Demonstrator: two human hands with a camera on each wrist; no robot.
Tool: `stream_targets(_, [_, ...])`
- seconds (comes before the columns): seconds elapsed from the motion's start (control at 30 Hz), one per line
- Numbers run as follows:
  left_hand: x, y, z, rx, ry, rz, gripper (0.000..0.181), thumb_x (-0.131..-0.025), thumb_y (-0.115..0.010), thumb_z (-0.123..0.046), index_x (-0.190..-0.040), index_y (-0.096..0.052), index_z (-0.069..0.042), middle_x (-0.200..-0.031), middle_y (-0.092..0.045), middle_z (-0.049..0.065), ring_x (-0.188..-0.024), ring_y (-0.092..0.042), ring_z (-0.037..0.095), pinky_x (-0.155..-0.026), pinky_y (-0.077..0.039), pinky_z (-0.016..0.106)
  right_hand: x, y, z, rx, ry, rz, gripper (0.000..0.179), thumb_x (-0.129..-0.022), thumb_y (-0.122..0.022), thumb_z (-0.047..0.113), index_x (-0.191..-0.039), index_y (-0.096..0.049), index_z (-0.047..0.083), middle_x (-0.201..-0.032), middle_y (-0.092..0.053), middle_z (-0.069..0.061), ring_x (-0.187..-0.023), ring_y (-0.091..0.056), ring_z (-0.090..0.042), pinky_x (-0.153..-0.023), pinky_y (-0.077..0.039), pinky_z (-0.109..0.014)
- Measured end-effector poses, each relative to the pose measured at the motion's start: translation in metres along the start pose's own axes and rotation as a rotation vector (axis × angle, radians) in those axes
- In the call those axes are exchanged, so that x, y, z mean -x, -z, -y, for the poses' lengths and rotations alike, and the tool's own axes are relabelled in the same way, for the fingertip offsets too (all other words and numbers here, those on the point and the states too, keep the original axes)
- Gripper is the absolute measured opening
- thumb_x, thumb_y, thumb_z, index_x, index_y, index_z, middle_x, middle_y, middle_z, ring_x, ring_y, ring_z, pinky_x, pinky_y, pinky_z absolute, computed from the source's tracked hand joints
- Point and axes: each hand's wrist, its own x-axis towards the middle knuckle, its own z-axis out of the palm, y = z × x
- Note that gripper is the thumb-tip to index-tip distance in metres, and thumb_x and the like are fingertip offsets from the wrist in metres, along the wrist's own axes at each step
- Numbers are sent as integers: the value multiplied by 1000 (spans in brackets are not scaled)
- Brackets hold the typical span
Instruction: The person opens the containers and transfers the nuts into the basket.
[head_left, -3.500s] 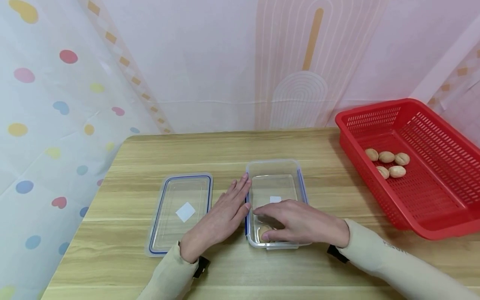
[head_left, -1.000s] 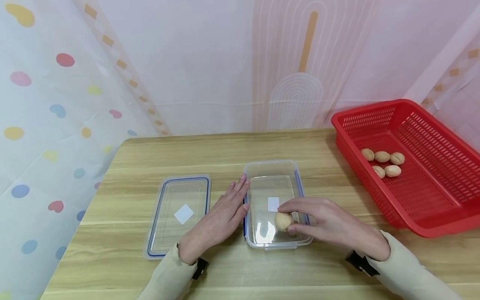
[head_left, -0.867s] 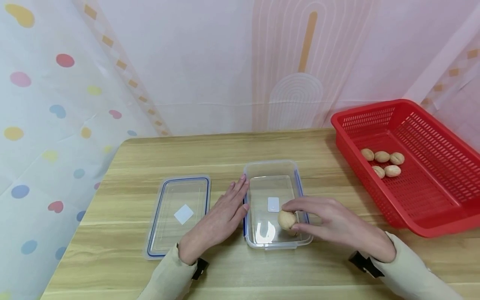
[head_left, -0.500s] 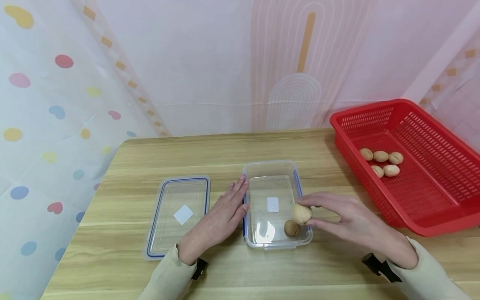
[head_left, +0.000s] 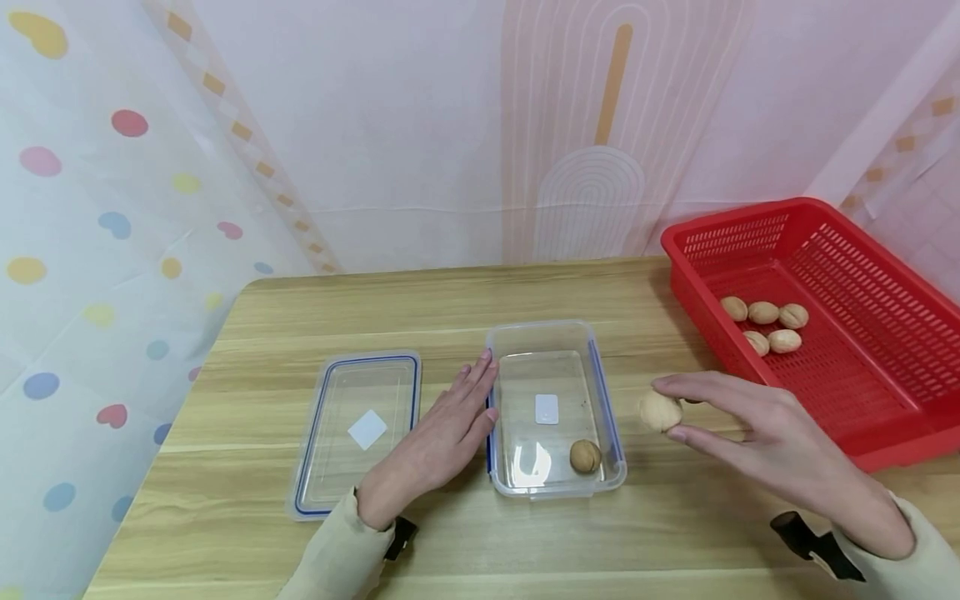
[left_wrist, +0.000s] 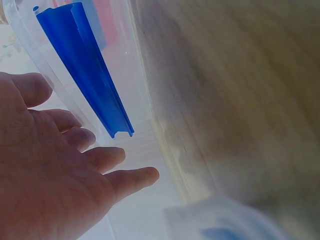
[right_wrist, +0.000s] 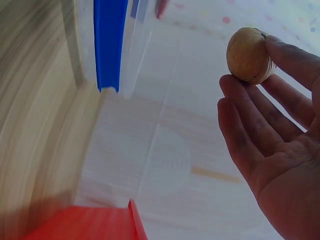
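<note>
Between the thumb and fingertips of my right hand (head_left: 776, 437) is a walnut (head_left: 660, 412), held above the table to the right of the clear plastic container (head_left: 517, 333). The right wrist view shows the same walnut (right_wrist: 247, 55) pinched at the fingertips, with the palm bare. Another walnut (head_left: 585, 457) lies inside the container at its near right corner. My left hand (head_left: 442, 437) has its fingers straight and rests against the container's left side. In the left wrist view, that hand (left_wrist: 60, 160) is beside the blue side clip (left_wrist: 85, 70).
A red basket (head_left: 840, 450) with several walnuts (head_left: 763, 313) stands at the right, behind my right hand. The clear lid (head_left: 352, 392) with a blue seal lies on the wooden table (head_left: 375, 308) left of the container. A patterned curtain (head_left: 420, 167) hangs behind.
My right hand has lifted a walnut out of the container and carried it right, past the rim. The other walnut in the container has come into full view. My left hand has stayed put.
</note>
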Motion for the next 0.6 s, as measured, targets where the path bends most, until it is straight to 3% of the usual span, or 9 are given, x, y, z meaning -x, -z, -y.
stream_targets(0.13, [0, 0, 0, 4, 7, 4, 61, -114, -36, -34, -166, -13, -12, -172, -1, 0, -158, -11, 35, -123, -20, 60, 4, 9, -2, 52, -27, -17, 64, -69, -93, 1, -129, -73, 15, -122, -74, 7, -112, -64, 4, -90, -48, -7])
stream_targets(0.27, [0, 0, 1, 5, 6, 4, 61, -114, -36, -34, -166, -13, -12, -173, -2, 0, -158, -11, 35, -122, -20, 62, 10, 18, -7, 95, -30, -48, 48, -84, -88, 28, -127, -74, 14, -121, -73, 10, -112, -63, 6, -93, -47, -6])
stream_targets(0.4, [1, 0, 1, 5, 3, 5, 62, -114, -36, -35, -166, -13, -12, -173, -1, -1, -158, -11, 35, -122, -20, 62, 17, 26, -14, 132, -43, -75, 53, -91, -71, 54, -126, -75, 15, -121, -72, 13, -112, -63, 8, -94, -45, -5])
stream_targets(0.47, [1, 0, 1, 6, 2, 6, 61, -114, -36, -35, -166, -13, -12, -172, -1, -1, -158, -11, 34, -122, -20, 62, 21, 31, -17, 148, -60, -86, 55, -89, -69, 56, -125, -75, 15, -121, -72, 15, -112, -62, 9, -95, -44, -5])
stream_targets(0.6, [0, 1, 1, 4, 1, 8, 61, -114, -36, -35, -166, -13, -12, -172, -1, 0, -158, -10, 35, -122, -20, 62, 28, 43, -22, 194, -96, -109, 50, -84, -83, 43, -123, -76, 13, -121, -71, 18, -112, -59, 10, -94, -42, -2])
